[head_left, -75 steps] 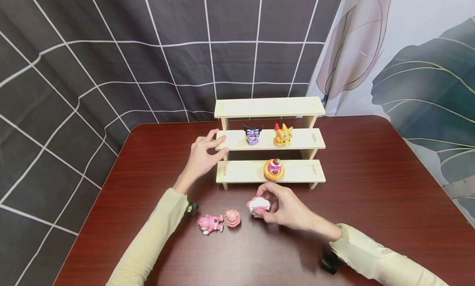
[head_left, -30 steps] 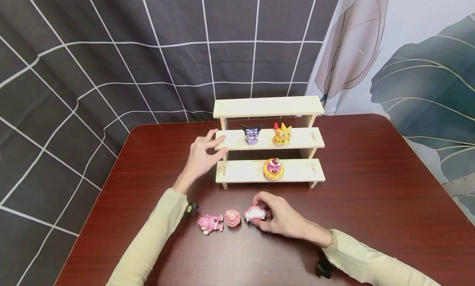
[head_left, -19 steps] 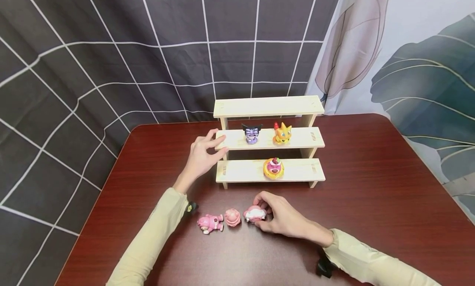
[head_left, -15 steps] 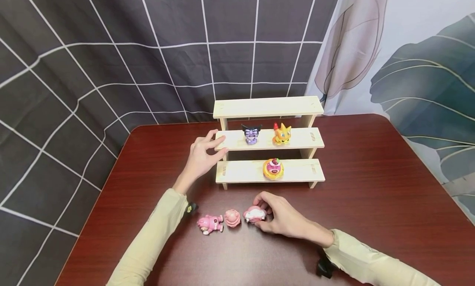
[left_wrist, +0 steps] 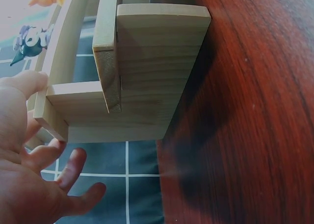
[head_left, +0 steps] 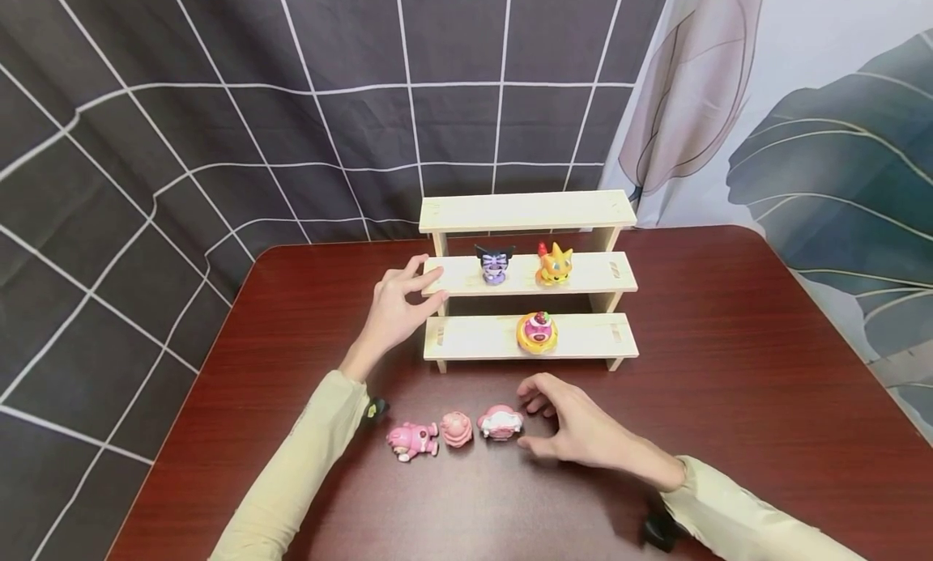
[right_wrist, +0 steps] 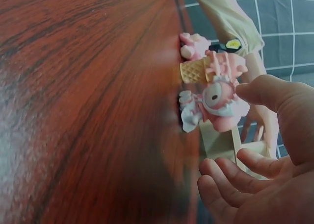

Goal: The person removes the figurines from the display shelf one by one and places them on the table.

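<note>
My left hand [head_left: 394,302] pinches the left end of the middle board of a three-tier wooden display shelf [head_left: 466,334], thumb and fingers on either side of it in the left wrist view. My right hand [head_left: 583,423] is just right of a pink and white figurine [head_left: 500,422] standing on the table, its fingers spread and holding nothing. In the right wrist view, the same figurine [right_wrist: 221,104] is apart from most of the fingers; the thumb tip overlaps its edge. Left of it stand a pink ice cream cone figurine [head_left: 457,428] and a pink bear figurine [head_left: 413,440], which lies down.
On the middle board stand a purple and black figurine [head_left: 495,265] and an orange-yellow figurine [head_left: 555,264]. A round tart-like figurine [head_left: 537,333] is on the lowest board. The reddish-brown table [head_left: 729,342] backs onto a dark grid curtain [head_left: 350,124].
My right hand lowered the pink and white figurine to the table beside the cone, let it go and drew back to the right. The left hand stays on the shelf.
</note>
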Motion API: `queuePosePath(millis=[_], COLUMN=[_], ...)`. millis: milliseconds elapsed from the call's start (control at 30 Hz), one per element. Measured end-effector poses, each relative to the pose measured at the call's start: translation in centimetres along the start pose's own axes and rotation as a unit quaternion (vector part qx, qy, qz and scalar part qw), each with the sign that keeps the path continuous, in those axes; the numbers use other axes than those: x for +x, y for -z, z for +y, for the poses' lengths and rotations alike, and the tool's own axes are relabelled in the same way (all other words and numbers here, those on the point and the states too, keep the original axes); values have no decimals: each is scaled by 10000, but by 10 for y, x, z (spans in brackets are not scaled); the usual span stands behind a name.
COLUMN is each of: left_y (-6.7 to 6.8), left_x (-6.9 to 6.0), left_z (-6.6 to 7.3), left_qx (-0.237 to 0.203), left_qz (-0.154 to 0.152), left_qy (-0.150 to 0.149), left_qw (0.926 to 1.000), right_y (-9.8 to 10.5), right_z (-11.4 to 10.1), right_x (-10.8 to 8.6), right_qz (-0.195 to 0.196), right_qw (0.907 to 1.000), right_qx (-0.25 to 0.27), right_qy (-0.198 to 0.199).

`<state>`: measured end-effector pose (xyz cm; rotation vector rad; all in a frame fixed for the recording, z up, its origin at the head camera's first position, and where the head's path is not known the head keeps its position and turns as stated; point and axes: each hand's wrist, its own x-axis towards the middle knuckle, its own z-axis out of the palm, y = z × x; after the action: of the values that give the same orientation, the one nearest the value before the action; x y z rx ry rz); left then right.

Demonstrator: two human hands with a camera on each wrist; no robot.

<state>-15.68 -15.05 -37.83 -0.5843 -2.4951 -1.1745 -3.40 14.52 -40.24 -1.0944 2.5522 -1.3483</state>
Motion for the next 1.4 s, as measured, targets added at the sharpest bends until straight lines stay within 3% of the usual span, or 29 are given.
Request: queuePosePath(millis=[267, 533, 700, 900, 1100, 1400], left_y=[-1, -1, -1, -1, -1, 0], left_x=[0, 0, 0, 0, 0, 1], left_z=[-1, -1, -1, -1, -1, 0], left_qx=[-4, -33, -44, -12, -10, -49], left_qz=[17, 7, 6, 5, -4, -22], left_qy=[3, 32, 5, 34, 53, 41], left_qw=[10000, 10000, 10000, 10000, 10000, 10000], right_y=[10, 31, 46, 68, 88, 102], right_z=[1, -9, -12, -15, -9, 3], right_x=[-7, -7, -4, 4, 16, 31], right_qz=[134, 475, 659, 1210, 1899, 2227], right_qw=[9998, 9974, 9956, 9906, 9800, 9729], right_qx=[31, -29, -78, -228, -473, -582], right_qy=[-169, 542, 662, 594, 362, 218])
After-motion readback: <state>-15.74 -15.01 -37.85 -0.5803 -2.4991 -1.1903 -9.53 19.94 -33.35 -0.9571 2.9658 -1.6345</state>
